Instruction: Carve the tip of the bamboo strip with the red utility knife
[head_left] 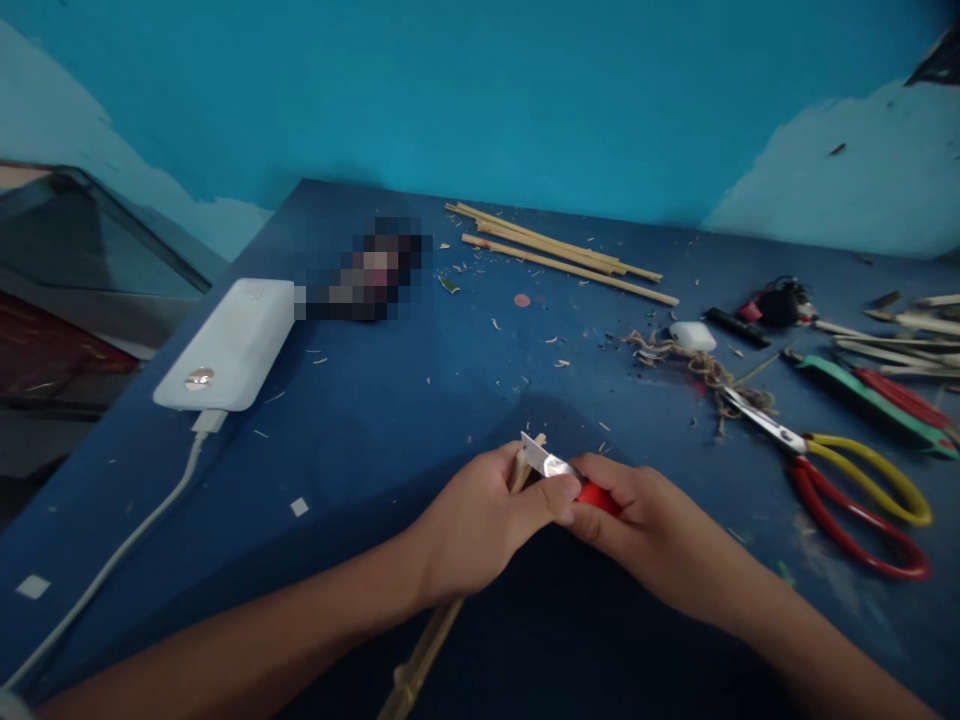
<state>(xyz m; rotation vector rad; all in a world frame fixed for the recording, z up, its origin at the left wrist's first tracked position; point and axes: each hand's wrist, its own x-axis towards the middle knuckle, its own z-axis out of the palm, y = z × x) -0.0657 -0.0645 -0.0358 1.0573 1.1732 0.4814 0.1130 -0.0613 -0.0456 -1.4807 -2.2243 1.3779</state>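
Note:
My left hand [480, 520] is wrapped round a thin bamboo stick [431, 645], whose lower part runs down toward the bottom edge of the view. The stick's upper tip pokes out just above the fingers. My right hand [645, 515] grips the red handle of a utility knife [600, 497]. The knife's short metal blade lies across the stick near its upper tip. My left thumb presses on the knife where blade and handle meet. Most of the left fingers are hidden behind the hand.
Several bamboo sticks [570, 265] lie at the back of the blue table [375, 400]. A white power bank [229, 345] with a cable is at left, beside a pixelated object [371, 275]. At right are scissors [862, 490], a green-handled tool [870, 400], twine [705, 370] and scattered shavings.

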